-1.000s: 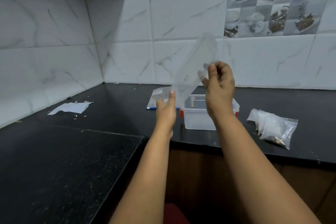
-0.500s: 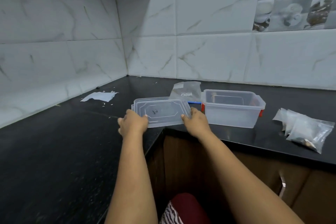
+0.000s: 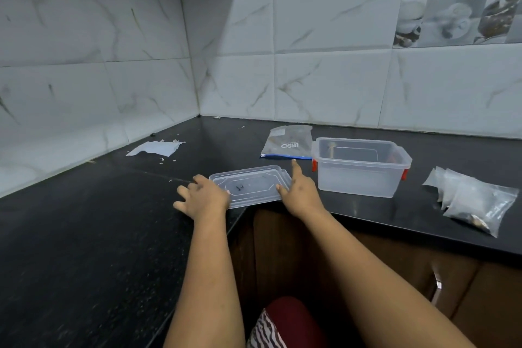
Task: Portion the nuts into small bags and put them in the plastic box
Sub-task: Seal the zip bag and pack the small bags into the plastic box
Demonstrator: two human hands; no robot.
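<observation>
1. A torn scrap of white paper [image 3: 154, 148] lies on the black worktop [image 3: 84, 234], well to the left of the plastic box [image 3: 358, 167] and near the tiled wall.
2. The left hand [image 3: 202, 198] rests at the left end of the clear lid [image 3: 250, 185], fingers spread and relaxed, grasping nothing.
3. The lid lies flat on the worktop, just left of the plastic box, with a few dark specks on it.
4. The right hand [image 3: 296, 192] touches the lid's right end, its forefinger stretched straight out toward the box; it grips nothing.
5. A large zip bag [image 3: 288, 142] with a blue strip lies flat behind the lid, touching the box's left rear corner.
6. The plastic box stands open and upright, with red clips at its ends.
7. The small bags [image 3: 471, 198] lie in a heap to the right of the box, apart from it; the nearest shows brown nuts [image 3: 477, 222] in its corner.
</observation>
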